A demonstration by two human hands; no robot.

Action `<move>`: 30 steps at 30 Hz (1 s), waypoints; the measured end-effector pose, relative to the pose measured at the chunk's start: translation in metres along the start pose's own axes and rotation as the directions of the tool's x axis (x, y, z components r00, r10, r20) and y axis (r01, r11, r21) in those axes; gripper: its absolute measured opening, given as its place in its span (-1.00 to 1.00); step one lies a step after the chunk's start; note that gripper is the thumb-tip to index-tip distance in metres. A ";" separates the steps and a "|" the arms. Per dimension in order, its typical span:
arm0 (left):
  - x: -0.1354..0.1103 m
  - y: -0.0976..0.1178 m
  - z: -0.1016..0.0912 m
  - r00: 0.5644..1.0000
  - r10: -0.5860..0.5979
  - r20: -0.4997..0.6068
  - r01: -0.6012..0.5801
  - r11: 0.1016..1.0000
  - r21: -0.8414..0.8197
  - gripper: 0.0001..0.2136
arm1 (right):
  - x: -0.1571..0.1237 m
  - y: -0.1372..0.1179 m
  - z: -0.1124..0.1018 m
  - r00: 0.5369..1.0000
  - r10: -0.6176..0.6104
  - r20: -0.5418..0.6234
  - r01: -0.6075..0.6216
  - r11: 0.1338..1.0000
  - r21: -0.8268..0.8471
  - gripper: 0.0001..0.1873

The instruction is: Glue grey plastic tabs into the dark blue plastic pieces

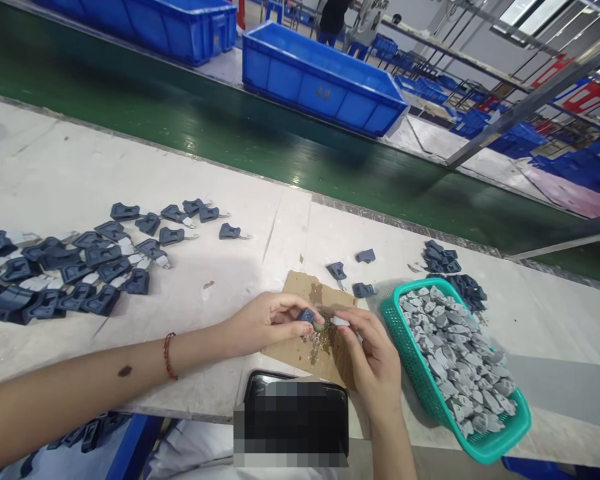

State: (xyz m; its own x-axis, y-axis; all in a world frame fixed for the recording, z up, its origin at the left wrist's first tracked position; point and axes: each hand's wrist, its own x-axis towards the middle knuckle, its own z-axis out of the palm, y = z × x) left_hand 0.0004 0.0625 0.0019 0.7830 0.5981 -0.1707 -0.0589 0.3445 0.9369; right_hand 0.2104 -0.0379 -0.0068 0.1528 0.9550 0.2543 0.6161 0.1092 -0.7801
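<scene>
Between the fingertips of my left hand [275,323] is a small dark blue plastic part [306,315]. My right hand [373,350] pinches a small light grey plastic piece [340,321], a short gap away from the blue part. Both hands are over a wet-stained piece of brown cardboard [293,357], where a small round greenish item [320,325] sits among shiny specks. To the right stands a teal basket [393,333] heaped with light grey pieces [443,353]. A few blue parts [364,290] lie just beyond the cardboard.
Many blue parts with grey ends [100,257] spread over the left of the white table [240,193]. More blue parts [440,257] are piled behind the basket. A dark phone-like object [254,390] lies at the near edge. Past a green conveyor belt [195,137] stand blue crates [320,83].
</scene>
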 end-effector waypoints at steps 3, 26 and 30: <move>0.002 0.000 0.001 0.999 -0.024 -0.029 0.024 1.000 0.003 -0.77 | -0.003 -0.001 0.000 0.999 -0.002 0.046 0.002 1.000 -0.016 -0.72; -0.004 -0.006 0.002 0.940 0.341 0.027 -0.301 0.787 0.538 -0.82 | -0.004 -0.002 0.002 1.000 0.018 0.005 -0.018 1.000 -0.017 -0.88; -0.003 -0.009 0.001 0.925 0.375 0.062 -0.344 0.757 0.556 -0.84 | -0.005 -0.001 0.001 0.986 0.118 -0.119 -0.102 0.986 0.133 -0.93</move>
State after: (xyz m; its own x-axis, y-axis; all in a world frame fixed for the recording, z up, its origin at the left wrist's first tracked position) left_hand -0.0005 0.0568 -0.0055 0.7406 0.6376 0.2120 0.0305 -0.3471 0.9373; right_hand 0.2081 -0.0428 -0.0083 0.3150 0.9216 0.2267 0.4891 0.0471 -0.8709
